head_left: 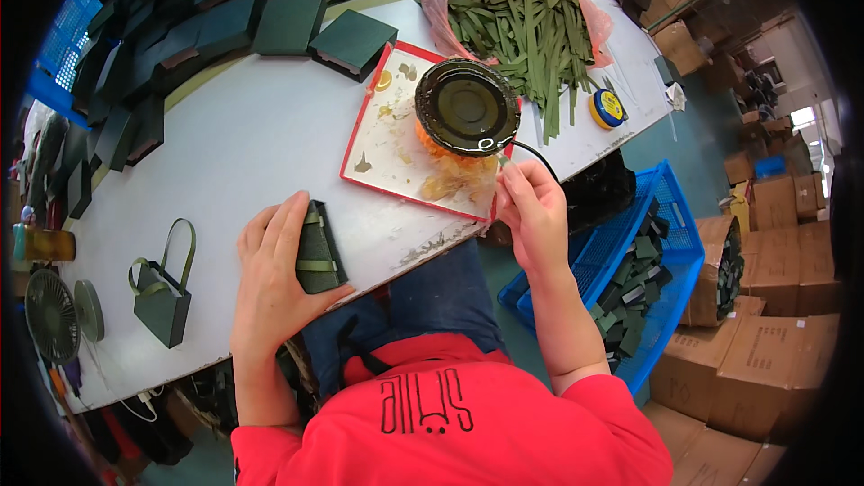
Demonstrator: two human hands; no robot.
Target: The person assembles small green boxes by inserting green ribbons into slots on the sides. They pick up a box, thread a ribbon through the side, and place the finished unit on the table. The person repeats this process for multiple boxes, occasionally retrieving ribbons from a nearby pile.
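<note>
My left hand (pixel 274 256) grips a small dark green box (pixel 317 234) at the table's near edge, fingers along its left side and thumb at its lower end. A lighter green ribbon band crosses the box. My right hand (pixel 535 207) pinches the end of a green ribbon (pixel 505 160) at the near rim of a round black glue pot (pixel 468 108). Dark, shiny liquid fills the pot's wide dish, and its orange base is crusted with amber drips. Most of the ribbon is hidden by my fingers.
The pot stands on a red-edged white board (pixel 369 157). Behind it, a pink plastic bag (pixel 441 0) spills cut green ribbons. A blue-and-yellow round tin (pixel 608 108) sits right. Finished-looking box with ribbon handles (pixel 164 310) stands left; dark green boxes (pixel 288 25) line the back. Blue crates (pixel 670 243) hold small pieces.
</note>
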